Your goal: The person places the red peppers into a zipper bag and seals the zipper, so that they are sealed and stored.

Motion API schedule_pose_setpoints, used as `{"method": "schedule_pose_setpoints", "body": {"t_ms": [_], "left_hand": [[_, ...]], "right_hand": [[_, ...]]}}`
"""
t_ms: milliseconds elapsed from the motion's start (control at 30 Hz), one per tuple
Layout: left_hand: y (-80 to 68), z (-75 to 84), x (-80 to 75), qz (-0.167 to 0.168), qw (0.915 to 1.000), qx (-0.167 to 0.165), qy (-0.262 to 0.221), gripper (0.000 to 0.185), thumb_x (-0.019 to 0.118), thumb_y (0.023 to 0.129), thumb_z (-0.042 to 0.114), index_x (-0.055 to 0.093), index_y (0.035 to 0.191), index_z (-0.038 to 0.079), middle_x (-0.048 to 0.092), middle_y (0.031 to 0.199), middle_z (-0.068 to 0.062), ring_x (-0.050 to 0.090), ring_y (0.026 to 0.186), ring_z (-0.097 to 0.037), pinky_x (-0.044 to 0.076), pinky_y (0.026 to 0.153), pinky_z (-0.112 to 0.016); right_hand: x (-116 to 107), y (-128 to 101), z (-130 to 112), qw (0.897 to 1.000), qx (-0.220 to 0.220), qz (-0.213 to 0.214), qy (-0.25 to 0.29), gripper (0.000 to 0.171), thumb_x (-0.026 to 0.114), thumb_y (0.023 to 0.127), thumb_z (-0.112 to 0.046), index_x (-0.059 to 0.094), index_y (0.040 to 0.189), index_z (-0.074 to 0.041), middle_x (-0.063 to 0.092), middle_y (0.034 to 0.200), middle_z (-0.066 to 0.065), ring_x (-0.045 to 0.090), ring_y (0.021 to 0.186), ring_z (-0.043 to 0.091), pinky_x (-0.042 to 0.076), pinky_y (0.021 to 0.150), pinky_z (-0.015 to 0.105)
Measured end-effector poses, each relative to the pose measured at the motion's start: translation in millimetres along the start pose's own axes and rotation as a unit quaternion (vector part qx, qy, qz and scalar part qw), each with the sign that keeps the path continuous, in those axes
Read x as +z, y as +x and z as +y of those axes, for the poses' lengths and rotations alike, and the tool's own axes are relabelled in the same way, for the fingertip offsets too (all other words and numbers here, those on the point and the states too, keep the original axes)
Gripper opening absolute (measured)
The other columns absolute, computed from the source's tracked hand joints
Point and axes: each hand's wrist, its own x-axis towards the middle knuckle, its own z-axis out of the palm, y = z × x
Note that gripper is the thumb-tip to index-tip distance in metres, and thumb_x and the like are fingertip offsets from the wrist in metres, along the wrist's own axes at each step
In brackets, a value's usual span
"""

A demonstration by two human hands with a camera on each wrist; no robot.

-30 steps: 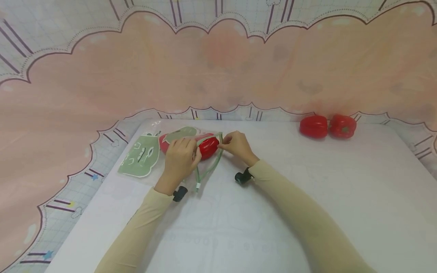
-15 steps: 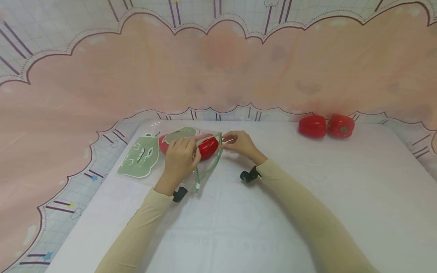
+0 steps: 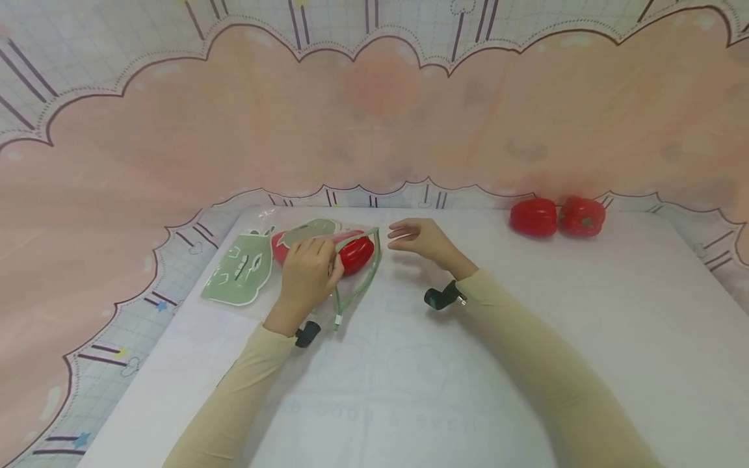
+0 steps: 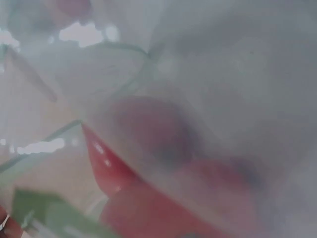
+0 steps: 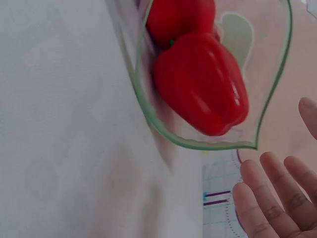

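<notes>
Largest item: peach cloth backdrop [image 3: 374, 117] with a purple-outlined scalloped border and pale blue grid, behind and along the sides. White-covered counter [image 3: 380, 364] below; faint rounded marks toward its front middle, too weak to read.

Two beige-sleeved arms come in from the counter's front edge: left sleeve [image 3: 228, 396] and right sleeve [image 3: 544, 351], both angled in toward the bag.

Clear plastic bag with green trim [image 3: 313, 227] lies near the counter's back-left corner, mouth gaping toward the right edge. Label check: it carries a green cartoon-face print [image 3: 240, 268] with white outline, plus red and green print beside it. Any lettering is too small to tell.

Left hand [image 3: 310, 266]: grip curled on the bag's film by the mouth, back of hand up. Fingertips mostly hidden, can't tell how tight. Right hand [image 3: 430, 240]: grip loose, fingers extended and slightly bent, thumb apart, holding nothing; just right of the mouth, not touching.

Glossy red bell pepper [image 5: 200, 84] sits inside the bag at the mouth, second red pepper [image 5: 181, 20] touching it, deeper in. Pair of red bell peppers [image 3: 557, 218] by the counter's back edge, toward the right corner.

Smallest: black wrist cameras [image 3: 308, 333], white zip slider [image 3: 338, 320] on the trim.
</notes>
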Motion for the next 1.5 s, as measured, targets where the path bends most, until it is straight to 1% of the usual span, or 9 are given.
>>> {"method": "schedule_pose_setpoints", "body": {"t_ms": [167,367,467,600,800,933,1067,1267,1500], "left_hand": [[0.5,0.1,-0.7,-0.002,1.0000,-0.001,0.001,0.013,0.061,0.080,0.013,0.053,0.075,0.004,0.063,0.073,-0.011,0.062,0.079,-0.028,0.050,0.076,-0.039],[1.3,0.7,-3.0,-0.001,1.0000,0.000,0.001,0.013,0.061,0.080,0.012,0.053,0.075,0.004,0.064,0.074,-0.011,0.063,0.080,-0.028,0.050,0.076,-0.040],[1.4,0.7,-3.2,0.001,1.0000,0.002,0.003,0.013,0.061,0.080,0.013,0.053,0.075,0.004,0.064,0.075,-0.011,0.063,0.081,-0.029,0.050,0.076,-0.040],[1.1,0.1,-2.4,0.002,1.0000,0.002,0.004,0.012,0.060,0.080,0.013,0.053,0.075,0.004,0.064,0.075,-0.011,0.063,0.080,-0.029,0.049,0.076,-0.040],[0.7,-0.2,-1.5,0.002,1.0000,0.000,0.002,0.013,0.061,0.080,0.014,0.053,0.075,0.004,0.064,0.074,-0.011,0.062,0.080,-0.028,0.049,0.077,-0.039],[0.9,0.0,-1.7,0.005,1.0000,0.001,0.000,0.013,0.061,0.080,0.014,0.054,0.075,0.004,0.064,0.075,-0.011,0.062,0.079,-0.028,0.049,0.076,-0.039],[1.1,-0.2,-1.4,0.004,1.0000,0.001,0.000,0.013,0.061,0.080,0.014,0.053,0.075,0.004,0.064,0.075,-0.011,0.062,0.079,-0.028,0.049,0.076,-0.039],[1.1,-0.4,-0.8,0.000,1.0000,-0.002,0.002,0.013,0.062,0.080,0.013,0.053,0.075,0.005,0.065,0.075,-0.011,0.063,0.080,-0.028,0.049,0.076,-0.039],[1.3,0.1,-2.7,0.009,0.9999,0.009,0.000,0.014,0.063,0.079,0.013,0.053,0.074,0.004,0.064,0.074,-0.011,0.062,0.079,-0.028,0.049,0.075,-0.040]], "right_hand": [[-13,-10,-8,1.000,0.009,-0.009,-0.004,0.046,0.070,0.083,-0.018,0.057,0.125,-0.007,0.063,0.123,0.014,0.061,0.115,0.027,0.047,0.098,0.041],[-31,-20,-14,1.000,-0.005,-0.014,-0.004,0.047,0.070,0.083,-0.018,0.055,0.126,-0.005,0.061,0.125,0.017,0.059,0.117,0.028,0.045,0.101,0.043],[-40,-24,-17,1.000,-0.005,-0.014,-0.009,0.048,0.069,0.084,-0.019,0.054,0.127,-0.006,0.060,0.127,0.017,0.058,0.118,0.029,0.043,0.102,0.044],[-52,-29,-19,1.000,-0.007,-0.014,-0.025,0.050,0.068,0.084,-0.019,0.053,0.130,-0.006,0.059,0.128,0.017,0.057,0.119,0.030,0.041,0.103,0.046],[-68,-37,-23,0.998,-0.019,-0.005,-0.057,0.050,0.067,0.085,-0.020,0.053,0.131,-0.008,0.060,0.127,0.016,0.057,0.118,0.030,0.043,0.101,0.047],[-77,-42,-24,0.997,-0.012,-0.007,-0.072,0.051,0.066,0.087,-0.023,0.051,0.133,-0.009,0.059,0.129,0.015,0.056,0.120,0.030,0.043,0.101,0.048],[-87,-46,-24,0.997,-0.004,-0.008,-0.079,0.051,0.064,0.087,-0.022,0.049,0.134,-0.009,0.056,0.132,0.016,0.054,0.122,0.031,0.042,0.101,0.050],[-101,-54,-24,0.996,-0.003,0.012,-0.085,0.048,0.065,0.087,-0.018,0.050,0.131,-0.007,0.057,0.129,0.018,0.056,0.119,0.031,0.044,0.100,0.048],[-119,-63,-24,0.992,-0.003,0.030,-0.123,0.049,0.066,0.087,-0.022,0.051,0.132,-0.009,0.058,0.129,0.017,0.055,0.120,0.032,0.043,0.100,0.049]]}}
